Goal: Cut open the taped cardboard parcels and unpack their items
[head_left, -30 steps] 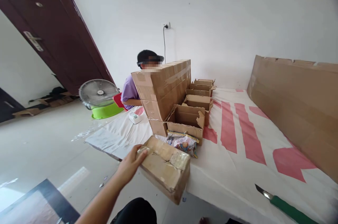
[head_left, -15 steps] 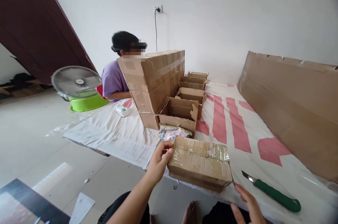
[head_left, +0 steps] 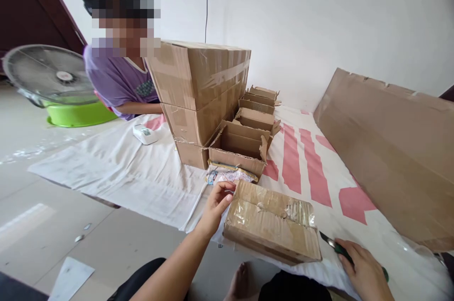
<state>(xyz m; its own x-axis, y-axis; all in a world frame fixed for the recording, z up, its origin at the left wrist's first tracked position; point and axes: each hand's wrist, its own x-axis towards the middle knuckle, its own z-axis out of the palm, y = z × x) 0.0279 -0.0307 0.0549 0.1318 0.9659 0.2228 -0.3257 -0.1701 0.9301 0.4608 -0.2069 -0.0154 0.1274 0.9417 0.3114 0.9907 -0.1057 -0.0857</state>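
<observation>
A taped brown cardboard box (head_left: 275,225) lies at the near edge of the cloth-covered table, its closed top facing up. My left hand (head_left: 214,209) is at the box's left end, fingers bent and thumb against the corner. To the right of the box, my right hand (head_left: 367,270) is closed over the green handle of a utility knife (head_left: 343,251). The blade is out and points toward the box's right end. Most of the handle is hidden under my fingers. Just beyond the box lies a printed plastic packet (head_left: 227,174).
Open cardboard boxes (head_left: 239,142) stand in a row beside a tall stack of taped boxes (head_left: 209,74). A large cardboard sheet (head_left: 386,150) stands on the right. A white device (head_left: 144,134) rests on the left. Behind the stack sits a person in purple (head_left: 113,79), near a fan (head_left: 49,74).
My right hand has come forward onto the utility knife and closed on its handle. My left hand stays at the box. The view has shifted, and the person behind the stack appears larger.
</observation>
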